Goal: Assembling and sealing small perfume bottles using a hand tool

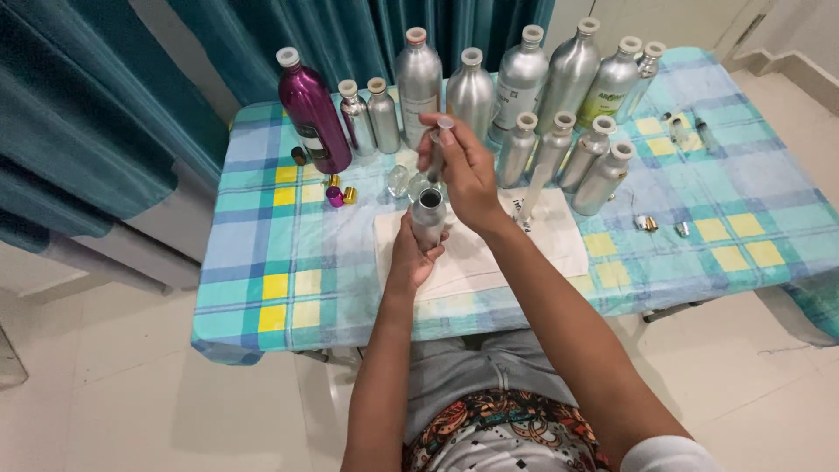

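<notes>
Head view, looking down over a small table [262, 288] in a checked turquoise, blue and yellow cloth. Left hand [411, 253] is wrapped round a small silver bottle [428, 217], fingers clasped on its body, mouth open and facing up, held just above a white cloth [542, 249] at the near middle of the table. Right hand [468, 170] hovers directly over that open mouth, fingers pinched on a slim dropper [437, 149] that points down toward it; whether the tip is inside the mouth or just above is hard to tell from here.

Behind the hands, a row of tall silver bottles [520, 83] lines the far edge in front of a teal curtain [87, 105], with four shorter silver ones [581, 153] clustered to the right of the right hand. Far left stands a purple bottle [313, 109], leaning a touch, with two slim silver bottles just beside it. Near its foot, small caps [341, 194], one purple and some gold, sit loose on the cloth. A clear glass vial [398, 181] lies just left of the right hand. Off to the right, two small metal bits [647, 224] rest near the yellow squares, well apart from the hands.
</notes>
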